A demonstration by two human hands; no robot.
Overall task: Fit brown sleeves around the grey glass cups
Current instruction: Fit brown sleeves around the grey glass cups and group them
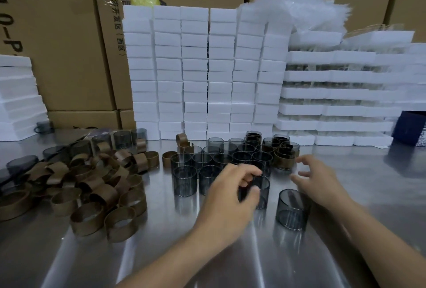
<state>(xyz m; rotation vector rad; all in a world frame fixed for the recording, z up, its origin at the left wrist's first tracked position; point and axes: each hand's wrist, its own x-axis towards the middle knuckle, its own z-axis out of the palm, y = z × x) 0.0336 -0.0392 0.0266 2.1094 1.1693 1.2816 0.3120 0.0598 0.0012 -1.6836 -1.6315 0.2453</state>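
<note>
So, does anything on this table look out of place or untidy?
Nothing looks broken or spilled. The sleeves lie in a loose heap, and some cups stand behind it, apart from the main cluster.

Looking like a packing station in a warehouse or small factory. Big printed cardboard cartons are lining the back; white foam trays are standing in tall columns on the steel tabletop; grey glass cups and brown sleeves are lying there in bulk.
</note>
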